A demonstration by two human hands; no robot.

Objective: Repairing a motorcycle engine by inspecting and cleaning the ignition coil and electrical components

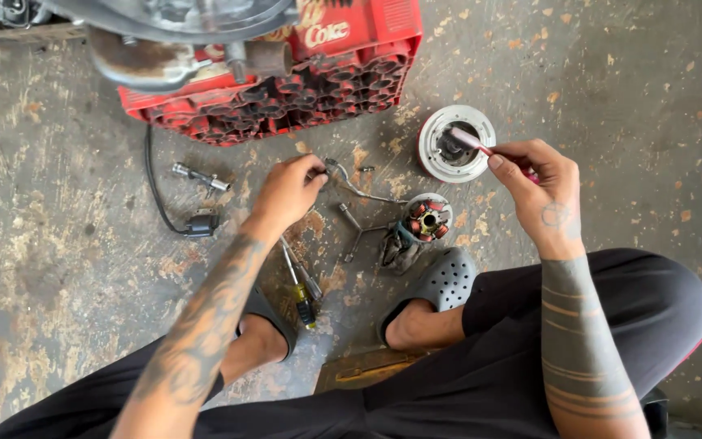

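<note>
**Brush at the round metal housing, bent wire part pinched on the floor**

Person squats on a stained concrete floor [58,244], 2 bare hands out front. Right hand [542,187] is closed in a pinch on a thin pink-handled brush [471,141]; thumb and fingers clamp the handle near its rear end, tip poking into the hollow of the round grey metal housing [455,144] that lies flat on the floor just ahead of the hand. Left hand [290,191] is curled, fingertips pinched on the near end of a thin bent metal part [349,183] resting on the floor; rest of that part runs right, toward the copper-wound coil unit [426,219].

Handling guess: brush looks light and slim, fine in a pencil-style pinch, low on the handle for control. Housing looks like cast metal, stiff and heavy for its size, probably oily; best taken by the outer rim, fingers spread, not by the inner bore. Bent part looks springy and thin, may slip or pivot if pinched at 1 end only. Coil windings look fragile; hold by the core, not the wire.

Nearby: Y-shaped socket wrench [357,229], screwdrivers [301,284] by the left foot, red plastic crate [286,89] carrying an engine.
</note>
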